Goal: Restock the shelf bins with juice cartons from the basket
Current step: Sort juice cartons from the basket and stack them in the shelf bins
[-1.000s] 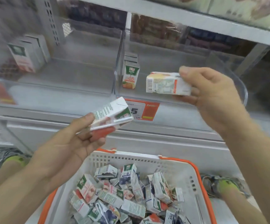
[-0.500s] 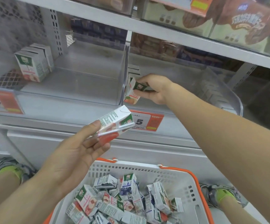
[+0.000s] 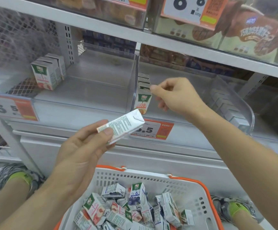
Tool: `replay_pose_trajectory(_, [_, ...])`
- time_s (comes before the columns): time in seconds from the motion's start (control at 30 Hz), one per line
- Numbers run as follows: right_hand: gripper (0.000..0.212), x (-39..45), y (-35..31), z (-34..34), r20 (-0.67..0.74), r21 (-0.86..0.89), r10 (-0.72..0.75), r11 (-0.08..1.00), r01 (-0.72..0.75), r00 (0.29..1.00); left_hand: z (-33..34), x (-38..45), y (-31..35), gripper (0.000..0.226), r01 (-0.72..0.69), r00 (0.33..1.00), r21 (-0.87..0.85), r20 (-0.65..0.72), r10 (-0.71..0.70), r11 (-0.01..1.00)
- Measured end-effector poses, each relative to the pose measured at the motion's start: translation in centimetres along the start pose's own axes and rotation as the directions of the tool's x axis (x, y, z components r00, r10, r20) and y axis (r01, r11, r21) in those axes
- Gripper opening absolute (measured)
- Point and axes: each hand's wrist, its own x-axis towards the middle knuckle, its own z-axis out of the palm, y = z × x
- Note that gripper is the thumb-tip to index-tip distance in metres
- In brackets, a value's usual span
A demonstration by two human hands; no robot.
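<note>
My left hand (image 3: 83, 146) grips a small white juice carton (image 3: 123, 125), tilted, in front of the shelf edge. My right hand (image 3: 176, 97) hovers inside the right clear shelf bin (image 3: 234, 100), fingers loosely curled and holding nothing, just right of a row of upright cartons (image 3: 142, 98) standing against the bin's left wall. The left clear bin (image 3: 85, 90) holds a short row of cartons (image 3: 47, 73) at its far left. Below, a white basket with an orange rim (image 3: 151, 178) holds several loose cartons (image 3: 128, 209).
Price tags hang on the bin fronts: one at the left (image 3: 10, 107) and one in the middle (image 3: 153, 130). An upper shelf (image 3: 168, 44) carries boxed goods. My shoes (image 3: 234, 208) flank the basket on the floor.
My right hand carried a carton into the right bin, stood it at the front of the row and let go; it now hovers beside it. My left hand turned its carton.
</note>
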Motion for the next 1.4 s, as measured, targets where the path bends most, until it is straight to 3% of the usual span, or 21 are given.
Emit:
replay_pose_trajectory(0.07, [0.034,-3.0,-1.8,-1.0,0.235,0.172,0.032,0.982,-0.074,0.972,-0.1,-0.3,0.7,0.063,-0.171,0.985,0.094,0.041,0.167,0.981])
replay_pose_trajectory(0.13, [0.037,-5.3,-3.6,-1.1,0.483,0.24,0.053,0.952,-0.19,0.874,0.1,-0.8,1.7,0.057,-0.348,0.937,0.231,0.118,0.329,0.909])
replay_pose_trajectory(0.2, [0.039,-6.0,-4.6,-0.4,0.552,0.266,0.016,0.944,-0.194,0.834,0.2,-1.1,2.5,0.053,-0.496,0.868,0.373,0.195,0.457,0.784])
replay_pose_trajectory(0.3, [0.044,-5.8,-5.7,1.4,0.477,0.408,-0.048,0.897,-0.173,0.878,-0.8,-0.6,3.8,0.064,-0.603,0.775,0.587,0.27,0.572,0.54])
replay_pose_trajectory(0.37, [0.049,-5.3,-6.5,2.9,0.378,0.472,-0.072,0.873,-0.126,0.923,-2.6,1.0,4.6,0.08,-0.6,0.706,0.754,0.344,0.619,0.265])
replay_pose_trajectory(0.43, [0.049,-4.1,-7.5,5.0,0.21,0.433,-0.137,0.901,0.034,0.968,-5.0,3.3,5.4,0.082,-0.497,0.652,0.867,0.35,0.672,0.03])
replay_pose_trajectory(0.5, [0.042,-2.4,-8.5,7.5,0.038,0.32,-0.268,0.916,0.243,0.963,-7.5,5.4,6.1,0.076,-0.362,0.629,0.927,0.32,0.708,-0.097])
replay_pose_trajectory(0.57, [0.038,-0.5,-9.6,10.0,-0.063,0.256,-0.362,0.895,0.366,0.93,-9.5,6.8,6.5,0.073,-0.232,0.624,0.966,0.241,0.744,-0.118])
replay_pose_trajectory(0.67, [0.036,2.7,-11.0,13.9,-0.104,0.209,-0.427,0.874,0.439,0.898,-10.8,7.5,6.6,0.074,-0.158,0.608,0.987,0.126,0.784,-0.037])
replay_pose_trajectory(0.87, [0.041,9.4,-13.8,22.4,0.071,0.058,-0.457,0.889,0.453,0.887,-12.3,7.6,6.0,0.077,-0.186,0.585,0.982,0.139,0.799,-0.035])
replay_pose_trajectory(1.07, [0.043,12.6,-13.8,28.7,0.206,-0.213,-0.507,0.811,0.544,0.837,-14.0,7.3,5.5,0.062,-0.219,0.599,0.973,0.191,0.778,-0.07])
replay_pose_trajectory(1.17, [0.047,12.8,-13.7,29.4,0.241,-0.263,-0.484,0.802,0.537,0.841,-14.8,7.3,5.3,0.061,-0.215,0.613,0.971,0.219,0.759,-0.106])
replay_pose_trajectory(1.3, [0.064,11.7,-14.3,26.4,0.317,-0.308,-0.454,0.781,0.543,0.833,-14.6,7.0,5.5,0.061,-0.219,0.63,0.972,0.206,0.749,-0.082])
replay_pose_trajectory(1.4, [0.053,8.8,-14.4,22.5,0.198,-0.237,-0.553,0.774,0.587,0.809,-14.5,6.7,5.3,0.067,-0.205,0.646,0.974,0.209,0.734,-0.097])
